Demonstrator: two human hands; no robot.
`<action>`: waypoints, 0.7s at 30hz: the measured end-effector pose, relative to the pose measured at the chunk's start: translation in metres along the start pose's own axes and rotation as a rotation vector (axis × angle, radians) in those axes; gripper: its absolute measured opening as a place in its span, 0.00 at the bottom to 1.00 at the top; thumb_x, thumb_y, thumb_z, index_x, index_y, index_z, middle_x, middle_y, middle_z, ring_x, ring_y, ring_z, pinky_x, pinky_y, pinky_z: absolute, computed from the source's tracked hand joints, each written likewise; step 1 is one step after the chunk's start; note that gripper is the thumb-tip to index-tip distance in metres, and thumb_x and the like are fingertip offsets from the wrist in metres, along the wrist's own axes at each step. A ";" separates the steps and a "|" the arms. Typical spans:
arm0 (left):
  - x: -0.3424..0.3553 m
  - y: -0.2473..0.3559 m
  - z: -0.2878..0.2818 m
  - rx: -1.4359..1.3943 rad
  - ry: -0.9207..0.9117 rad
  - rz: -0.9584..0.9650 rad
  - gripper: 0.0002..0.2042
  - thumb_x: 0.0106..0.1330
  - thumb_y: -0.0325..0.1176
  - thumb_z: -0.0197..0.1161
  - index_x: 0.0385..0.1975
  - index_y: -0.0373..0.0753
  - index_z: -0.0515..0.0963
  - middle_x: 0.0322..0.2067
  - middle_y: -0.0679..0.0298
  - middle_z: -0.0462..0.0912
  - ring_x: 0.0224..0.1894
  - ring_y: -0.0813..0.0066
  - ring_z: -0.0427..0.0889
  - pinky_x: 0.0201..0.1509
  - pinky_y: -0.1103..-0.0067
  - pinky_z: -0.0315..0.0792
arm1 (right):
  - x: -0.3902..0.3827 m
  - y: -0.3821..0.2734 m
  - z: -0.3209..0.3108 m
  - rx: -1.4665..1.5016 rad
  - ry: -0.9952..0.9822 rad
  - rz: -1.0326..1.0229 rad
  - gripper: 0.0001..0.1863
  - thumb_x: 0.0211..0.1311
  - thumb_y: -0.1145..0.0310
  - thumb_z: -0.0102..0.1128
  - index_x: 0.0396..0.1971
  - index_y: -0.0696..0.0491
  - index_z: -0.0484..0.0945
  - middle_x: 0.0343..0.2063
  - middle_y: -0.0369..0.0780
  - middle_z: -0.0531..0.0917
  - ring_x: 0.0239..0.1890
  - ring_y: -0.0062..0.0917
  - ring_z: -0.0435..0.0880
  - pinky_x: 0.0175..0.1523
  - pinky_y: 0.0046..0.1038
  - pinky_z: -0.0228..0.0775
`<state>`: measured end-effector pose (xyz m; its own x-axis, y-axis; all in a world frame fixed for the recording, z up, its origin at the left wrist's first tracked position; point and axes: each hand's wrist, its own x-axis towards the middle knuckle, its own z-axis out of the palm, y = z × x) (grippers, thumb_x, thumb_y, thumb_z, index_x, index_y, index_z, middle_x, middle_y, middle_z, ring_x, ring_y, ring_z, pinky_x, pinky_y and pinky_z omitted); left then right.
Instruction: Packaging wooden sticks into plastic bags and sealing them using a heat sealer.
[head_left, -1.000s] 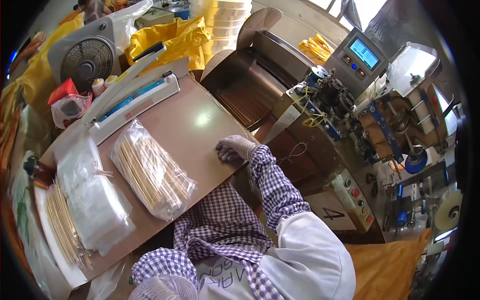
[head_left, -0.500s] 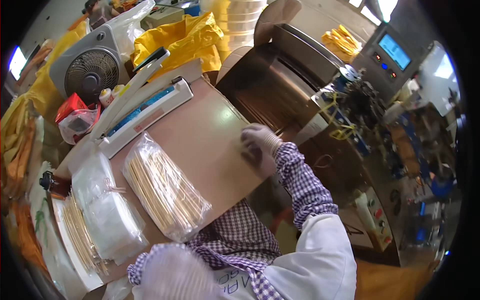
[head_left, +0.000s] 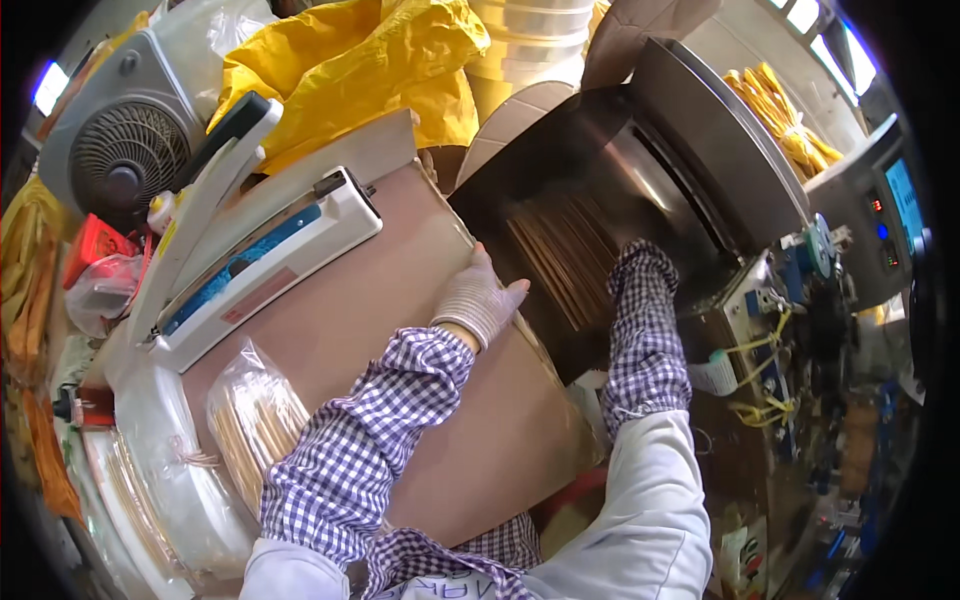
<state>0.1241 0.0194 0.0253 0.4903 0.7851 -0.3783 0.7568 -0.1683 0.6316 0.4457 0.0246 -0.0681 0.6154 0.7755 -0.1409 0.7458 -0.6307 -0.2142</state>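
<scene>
My left hand, in a pale knit glove, rests at the right edge of the brown board. Its thumb stands apart from the fingers, and I see nothing in it. My right arm, in a purple checked sleeve, reaches down into a dark metal tray. The right hand itself is hidden past the cuff. Beside that cuff, a row of thin wooden sticks lies on the tray's floor. A clear bag of sticks lies left of my left forearm, which partly covers it.
A white bag sealer with its arm raised stands at the board's far left. Flat clear bags lie near the left edge. Behind are a grey fan and a yellow sack. Machinery with a lit panel is at right.
My left hand has come up from the lower edge to the board's right edge. The right hand has gone from beside the board into the metal tray. The view has shifted.
</scene>
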 end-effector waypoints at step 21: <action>-0.317 -0.056 -0.017 -1.354 -0.610 0.399 0.35 0.45 0.46 0.71 0.51 0.34 0.67 0.41 0.59 0.77 0.45 0.70 0.76 0.51 0.75 0.70 | -0.447 -0.191 -0.163 1.751 -0.389 -0.894 0.59 0.30 0.65 0.76 0.63 0.56 0.45 0.64 0.47 0.47 0.63 0.41 0.54 0.62 0.44 0.55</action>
<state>-0.0810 -0.2100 0.1217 0.9116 0.4094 -0.0375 -0.2450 0.6143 0.7500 0.0701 -0.2061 0.1933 0.0235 0.9121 0.4092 -0.4058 0.3828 -0.8299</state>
